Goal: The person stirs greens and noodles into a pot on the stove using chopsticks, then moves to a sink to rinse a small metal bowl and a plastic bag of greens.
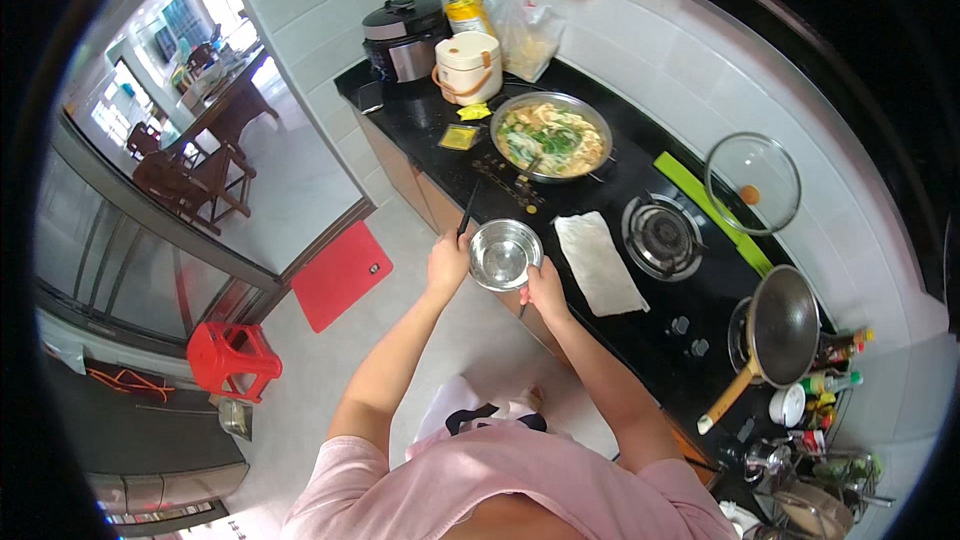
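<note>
A stainless steel bowl (pixel 505 255) is held over the counter's front edge. My right hand (pixel 544 289) grips its lower right rim, and a thin dark stick, perhaps a chopstick, shows just below these fingers. Beside the bowl's left rim, my left hand (pixel 448 262) is closed on a black utensil handle (pixel 470 207) that points up toward the counter. Whether the left fingers also touch the bowl cannot be told. Beyond the hands a wide metal pan (pixel 551 136) holds a soup of noodles and greens, with a utensil in it.
A folded white cloth (pixel 600 264) lies beside the gas burner (pixel 662 236). A wok (pixel 784 326) with a wooden handle stands at the right. A glass lid (pixel 753 183) leans on the wall. A cream pot (pixel 469 67) stands behind; a red stool (pixel 234 361) is on the floor.
</note>
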The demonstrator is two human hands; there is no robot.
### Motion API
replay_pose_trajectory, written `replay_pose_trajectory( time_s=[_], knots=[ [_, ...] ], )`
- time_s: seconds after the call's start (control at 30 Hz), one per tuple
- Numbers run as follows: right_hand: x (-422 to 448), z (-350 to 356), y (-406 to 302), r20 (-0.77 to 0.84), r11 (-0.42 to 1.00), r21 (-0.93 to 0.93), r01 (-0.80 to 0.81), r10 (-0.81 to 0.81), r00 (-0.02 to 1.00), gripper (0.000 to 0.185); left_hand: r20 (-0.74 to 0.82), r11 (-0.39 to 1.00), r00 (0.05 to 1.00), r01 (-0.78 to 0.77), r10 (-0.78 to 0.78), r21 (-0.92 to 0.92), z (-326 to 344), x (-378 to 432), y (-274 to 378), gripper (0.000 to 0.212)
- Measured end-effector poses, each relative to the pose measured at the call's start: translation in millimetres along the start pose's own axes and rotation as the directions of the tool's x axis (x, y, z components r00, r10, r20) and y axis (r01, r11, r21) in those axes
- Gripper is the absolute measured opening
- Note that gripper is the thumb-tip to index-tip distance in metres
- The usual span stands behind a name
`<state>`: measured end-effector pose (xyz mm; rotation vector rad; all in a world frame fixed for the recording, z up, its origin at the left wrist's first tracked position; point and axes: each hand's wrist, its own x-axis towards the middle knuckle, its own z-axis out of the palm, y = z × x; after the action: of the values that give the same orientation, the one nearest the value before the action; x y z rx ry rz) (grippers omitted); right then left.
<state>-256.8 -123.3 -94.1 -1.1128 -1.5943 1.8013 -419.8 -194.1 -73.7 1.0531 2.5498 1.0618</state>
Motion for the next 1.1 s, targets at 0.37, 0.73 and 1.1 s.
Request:
replay_pose_trajectory(
  time_s=[0.37, 0.73, 1.1],
  knots=[
    [144.4, 126.1, -24.0, 0.085, 0.995, 0.077, -0.069, 0.062, 0.994, 0.016, -0.082, 0.967, 0.983, -0.144, 0.164, 0.209, -43.5, 150.8, -58.5, 0.027],
    [284.0, 224.1, -41.5, -0.128, 0.966, 0.238, -0.102, 0.135, 0.983, 0.019, 0.127, 0.868, 0.905, -0.426, 0.407, 0.255, -39.1, 312.0, -101.8, 0.024],
    [356.5, 235.1, -25.6, -0.163, 0.915, 0.33, -0.232, 0.297, 0.941, 0.024, 0.298, 0.853, 0.868, -0.468, 0.396, 0.231, 4.7, 372.7, -106.1, 0.029]
  ],
)
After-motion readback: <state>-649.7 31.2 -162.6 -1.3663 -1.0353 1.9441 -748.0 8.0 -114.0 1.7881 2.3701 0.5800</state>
